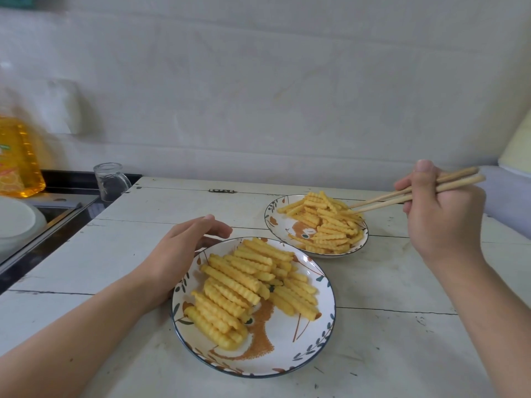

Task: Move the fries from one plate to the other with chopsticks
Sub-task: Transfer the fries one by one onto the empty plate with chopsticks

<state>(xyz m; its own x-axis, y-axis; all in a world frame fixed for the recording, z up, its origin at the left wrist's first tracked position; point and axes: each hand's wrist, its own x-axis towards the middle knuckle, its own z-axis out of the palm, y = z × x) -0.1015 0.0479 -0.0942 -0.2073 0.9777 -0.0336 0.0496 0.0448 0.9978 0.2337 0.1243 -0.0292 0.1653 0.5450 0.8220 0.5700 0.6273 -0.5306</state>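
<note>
Holding chopsticks (413, 195) in your right hand (444, 216), tips sit w/ the crinkle fries (324, 222) on the far plate (271, 209). Left hand (184, 251), fingers relaxed, steadies the near plate (287, 354) (closer to it, fries (247, 282) lying diagonally).

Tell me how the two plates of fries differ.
The near round white plate with a dark rim has crinkle-cut fries lying mostly side by side; the far plate has its fries in a loose jumble. The left hand rests at the near plate's rim, while the wooden chopsticks held by the right hand reach over the far one. Both share the leaf pattern.
</note>
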